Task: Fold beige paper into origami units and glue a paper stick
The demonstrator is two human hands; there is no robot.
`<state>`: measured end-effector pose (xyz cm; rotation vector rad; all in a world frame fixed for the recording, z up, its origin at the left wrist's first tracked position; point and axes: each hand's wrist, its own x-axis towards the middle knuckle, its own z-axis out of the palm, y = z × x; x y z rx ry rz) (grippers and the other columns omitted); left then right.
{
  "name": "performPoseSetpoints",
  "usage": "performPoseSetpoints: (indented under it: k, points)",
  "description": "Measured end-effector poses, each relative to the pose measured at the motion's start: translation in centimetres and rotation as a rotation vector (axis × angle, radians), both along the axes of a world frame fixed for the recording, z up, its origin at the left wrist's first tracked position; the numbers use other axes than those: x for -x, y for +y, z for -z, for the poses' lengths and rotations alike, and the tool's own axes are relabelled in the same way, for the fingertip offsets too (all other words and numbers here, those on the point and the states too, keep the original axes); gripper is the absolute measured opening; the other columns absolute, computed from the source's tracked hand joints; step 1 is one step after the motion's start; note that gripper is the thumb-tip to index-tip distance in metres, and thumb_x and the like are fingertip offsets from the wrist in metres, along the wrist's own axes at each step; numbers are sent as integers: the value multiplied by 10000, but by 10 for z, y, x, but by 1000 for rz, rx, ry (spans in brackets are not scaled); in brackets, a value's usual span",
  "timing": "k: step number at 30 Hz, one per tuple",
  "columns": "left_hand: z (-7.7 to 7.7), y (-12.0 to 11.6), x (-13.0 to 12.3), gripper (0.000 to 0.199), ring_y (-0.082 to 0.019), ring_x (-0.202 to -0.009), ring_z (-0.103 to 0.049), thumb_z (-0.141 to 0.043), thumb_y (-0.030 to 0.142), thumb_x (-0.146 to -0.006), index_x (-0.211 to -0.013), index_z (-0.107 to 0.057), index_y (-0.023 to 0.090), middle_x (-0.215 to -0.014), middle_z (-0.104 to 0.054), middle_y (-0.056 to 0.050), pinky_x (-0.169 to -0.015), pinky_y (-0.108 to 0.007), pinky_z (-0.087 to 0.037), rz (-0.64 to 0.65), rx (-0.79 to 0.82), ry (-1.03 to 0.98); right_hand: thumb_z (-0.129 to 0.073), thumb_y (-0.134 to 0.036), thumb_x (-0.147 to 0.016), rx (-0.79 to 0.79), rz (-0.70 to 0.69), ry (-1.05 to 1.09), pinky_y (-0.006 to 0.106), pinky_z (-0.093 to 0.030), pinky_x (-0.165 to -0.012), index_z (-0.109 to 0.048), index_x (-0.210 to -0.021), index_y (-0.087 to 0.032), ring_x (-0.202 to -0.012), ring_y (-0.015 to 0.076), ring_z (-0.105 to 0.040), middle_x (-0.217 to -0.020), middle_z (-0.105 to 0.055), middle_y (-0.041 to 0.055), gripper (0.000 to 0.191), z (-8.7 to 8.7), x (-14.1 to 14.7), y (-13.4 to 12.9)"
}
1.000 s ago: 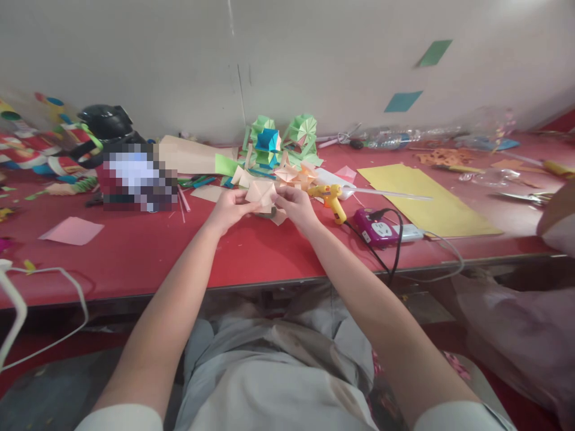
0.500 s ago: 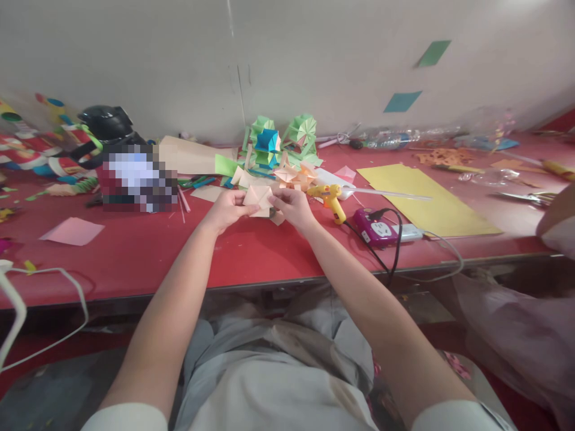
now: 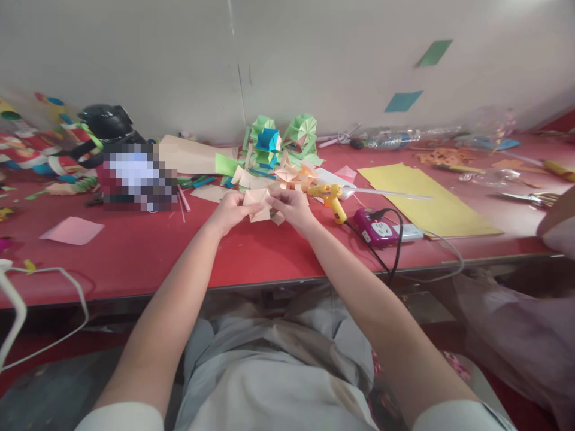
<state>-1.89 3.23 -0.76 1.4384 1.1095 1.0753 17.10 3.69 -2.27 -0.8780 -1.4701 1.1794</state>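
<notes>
Left hand (image 3: 230, 212) pinches the folded cream paper (image 3: 259, 206) by its left side, fingers nearly closed; right hand (image 3: 291, 209) pinches its upper right. Paper sits left of the glue gun (image 3: 330, 197). Risk: uneven finger pressure could skew creases; a rightward swing could knock the gun.

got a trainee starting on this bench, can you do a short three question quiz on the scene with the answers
1. True or false: the left hand and right hand both hold the folded cream paper.
2. Which of these is nearest the purple power strip?
a) the scissors
b) the yellow glue gun
c) the pink sheet
3. Fill in the colour: on the wall, the paper above the blue one is ____.
Key: 1 true; 2 b; 3 green
</notes>
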Motion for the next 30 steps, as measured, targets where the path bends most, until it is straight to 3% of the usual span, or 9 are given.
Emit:
performPoseSetpoints:
  k: [5,13,17,22,25,30]
  points:
    - [-4,-4,2,432,-233,-753,-694,-963,356,-470,-802,-783,147,-799,-762,-78,-725,-362,-554,67,23,3,-754,-537,-740,4,18,-20,307,-531,-654,-730,-853,-184,-686,163,-611,-789,-709,46,371,2,-2,1]
    - [-10,-5,4,417,-195,-631,-638,-960,355,-451,-744,-758,137,-727,-730,-66,-575,-316,-513,100,91,64,-774,-561,-740,-40,11,-36,293,-542,-632,-721,-841,-184,-680,156,-620,-741,-686,33,393,4,-2,4]
    - [-10,-7,4,456,-216,-727,-680,-955,347,-455,-793,-742,127,-802,-748,-61,-664,-337,-546,101,110,83,-811,-618,-674,6,-27,-15,257,-517,-575,-682,-799,-171,-645,133,-608,-740,-683,32,482,2,0,3]
    - [-4,-6,3,480,-261,-911,-710,-926,376,-543,-926,-752,142,-924,-767,-63,-843,-388,-555,161,87,81,-812,-665,-656,79,-89,-57,224,-401,-417,-622,-735,-180,-487,99,-519,-602,-613,-4,527,-2,0,-3]
    - [-1,-4,0,420,-259,-874,-705,-895,432,-599,-872,-757,144,-880,-762,-67,-813,-380,-548,108,27,103,-823,-643,-657,94,-71,-34,224,-405,-421,-632,-738,-177,-487,101,-524,-606,-611,-6,510,-3,0,-4]
    - [-3,-6,-2,448,-250,-817,-702,-926,421,-527,-841,-763,145,-842,-765,-72,-758,-359,-541,110,86,92,-764,-650,-718,-19,-6,-36,226,-373,-471,-679,-742,-162,-542,94,-494,-619,-591,-3,496,3,2,0]
